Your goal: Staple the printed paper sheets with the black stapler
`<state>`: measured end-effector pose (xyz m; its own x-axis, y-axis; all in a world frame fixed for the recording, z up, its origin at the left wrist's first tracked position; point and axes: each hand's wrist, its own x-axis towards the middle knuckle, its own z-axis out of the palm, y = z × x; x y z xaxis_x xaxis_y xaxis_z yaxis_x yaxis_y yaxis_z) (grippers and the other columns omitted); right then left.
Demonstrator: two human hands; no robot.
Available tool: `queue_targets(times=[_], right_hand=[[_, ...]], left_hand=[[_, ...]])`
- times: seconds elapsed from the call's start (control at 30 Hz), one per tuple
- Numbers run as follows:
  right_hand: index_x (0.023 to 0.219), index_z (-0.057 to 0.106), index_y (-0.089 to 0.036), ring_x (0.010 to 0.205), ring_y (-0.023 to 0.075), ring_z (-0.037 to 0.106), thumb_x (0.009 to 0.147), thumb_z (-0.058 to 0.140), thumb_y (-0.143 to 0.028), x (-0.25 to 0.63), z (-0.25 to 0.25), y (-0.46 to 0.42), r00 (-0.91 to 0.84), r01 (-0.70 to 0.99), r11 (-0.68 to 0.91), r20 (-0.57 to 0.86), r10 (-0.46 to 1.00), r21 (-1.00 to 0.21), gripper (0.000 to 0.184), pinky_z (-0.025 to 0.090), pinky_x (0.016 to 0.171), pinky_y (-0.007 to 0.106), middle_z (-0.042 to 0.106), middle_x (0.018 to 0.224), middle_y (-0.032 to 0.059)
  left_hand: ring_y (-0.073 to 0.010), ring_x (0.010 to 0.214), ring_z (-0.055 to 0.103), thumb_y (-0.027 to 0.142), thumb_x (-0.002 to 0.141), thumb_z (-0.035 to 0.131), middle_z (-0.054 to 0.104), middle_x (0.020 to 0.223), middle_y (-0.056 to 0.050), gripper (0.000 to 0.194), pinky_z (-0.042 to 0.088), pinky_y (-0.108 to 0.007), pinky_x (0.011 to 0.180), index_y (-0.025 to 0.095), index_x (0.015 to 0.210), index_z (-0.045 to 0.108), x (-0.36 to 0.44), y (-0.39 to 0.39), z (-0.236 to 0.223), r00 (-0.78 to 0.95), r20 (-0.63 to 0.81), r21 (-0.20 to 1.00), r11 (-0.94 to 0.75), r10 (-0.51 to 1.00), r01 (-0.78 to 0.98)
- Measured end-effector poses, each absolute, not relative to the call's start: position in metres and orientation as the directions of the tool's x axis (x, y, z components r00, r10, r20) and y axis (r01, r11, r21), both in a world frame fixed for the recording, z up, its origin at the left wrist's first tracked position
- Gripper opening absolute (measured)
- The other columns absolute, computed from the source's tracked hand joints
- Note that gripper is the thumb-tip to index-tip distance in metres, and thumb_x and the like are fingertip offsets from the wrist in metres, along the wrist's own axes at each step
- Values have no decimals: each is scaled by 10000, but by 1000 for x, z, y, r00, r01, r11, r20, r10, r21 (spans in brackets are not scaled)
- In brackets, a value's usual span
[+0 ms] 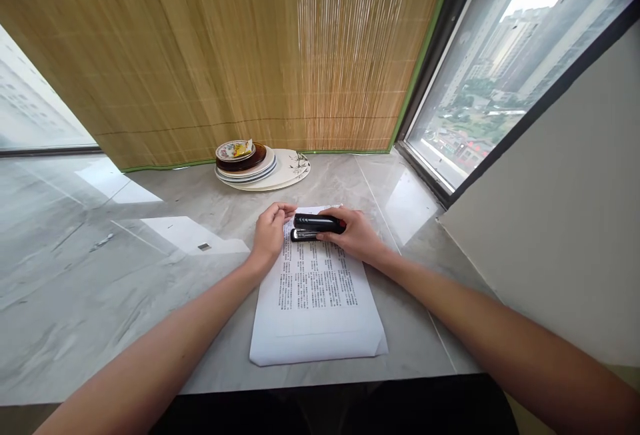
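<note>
A stack of printed paper sheets [320, 328] lies on the grey counter in front of me, its lower corners slightly curled. My right hand [354, 231] is closed around a black stapler [316, 223] held above the upper part of the sheets. The stapler's jaws point left and stand apart, with its metal lower arm showing. At the upper left edge of the stack, my left hand [271, 229] grips the paper, fingers bent around the edge. Part of the fingertips is hidden. Between the stapler's front end and my left hand there is a small gap.
Stacked plates [245, 167] stand at the back, beside an oval white plate [293, 167] with a branch pattern. A small dark piece [204, 246] lies on the counter [125, 301] to the left. Behind hangs a bamboo blind [225, 55]; a window [470, 88] is at right.
</note>
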<state>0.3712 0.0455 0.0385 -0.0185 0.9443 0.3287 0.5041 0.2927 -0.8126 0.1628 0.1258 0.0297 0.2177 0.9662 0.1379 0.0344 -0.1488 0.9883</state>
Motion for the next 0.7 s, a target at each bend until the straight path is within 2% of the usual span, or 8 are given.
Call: queue_targets(times=[0.1,0.2,0.23,0.3,0.37,0.5,0.6,0.7], right_hand=[[1095,742,-284,1028,256,640,849,729,-274,377,47,45,43,450,306,363,931,-839,247,500,866,403,738,1102,49],[887,605,-261,879,227,556,755,590,-183,386,49,47,199,303,305,373,906,-903,154,450,750,374,633,935,37],[820,513,-257,795,211,506,699,576,-171,388,48,49,228,230,294,345,911,-928,161,418,696,360,562,848,24],[757,335,-256,679,183,386,621,577,-174,391,46,52,227,95,261,276,934,-961,289,341,619,339,397,738,-6],[735,245,-253,644,171,306,591,591,-185,391,46,53,183,12,233,231,956,-972,381,288,599,333,287,699,-23],[678,221,-243,639,167,269,579,632,-193,389,48,53,86,-50,186,182,980,-981,427,244,611,335,254,655,-29],[656,233,-238,639,167,272,574,642,-183,388,48,53,89,-85,183,176,980,-979,421,233,618,338,273,648,-27],[649,244,-238,643,167,278,564,642,-178,389,48,54,96,-107,182,172,981,-978,411,231,616,333,276,650,-26]], left_hand=[[-259,1087,733,346,947,554,766,1088,-114,248,547,-453,1072,171,954,731,163,125,31,189,126,992,-124,974,-24],[-249,1071,738,375,972,553,766,1098,-117,267,552,-447,1059,174,944,726,163,123,32,170,112,992,-100,979,-78],[-248,1064,739,386,977,554,767,1099,-117,273,555,-445,1052,176,937,724,163,123,33,170,111,992,-97,979,-86],[-247,1054,741,403,982,560,770,1106,-120,280,560,-443,1037,179,930,719,163,123,32,172,114,991,-99,978,-90],[-246,1043,740,415,981,568,772,1118,-123,283,564,-444,1023,179,930,717,163,124,31,170,118,991,-104,978,-89],[-250,1047,736,429,994,561,768,1133,-126,303,571,-441,1009,179,922,716,163,125,30,170,119,991,-106,978,-83],[-253,1052,737,468,1007,561,771,1135,-131,338,568,-439,1017,179,920,714,164,124,31,167,108,991,-93,980,-93],[-272,1064,745,621,1040,469,786,1120,-155,523,559,-454,1036,176,928,720,164,124,34,158,75,989,-53,985,-140]])
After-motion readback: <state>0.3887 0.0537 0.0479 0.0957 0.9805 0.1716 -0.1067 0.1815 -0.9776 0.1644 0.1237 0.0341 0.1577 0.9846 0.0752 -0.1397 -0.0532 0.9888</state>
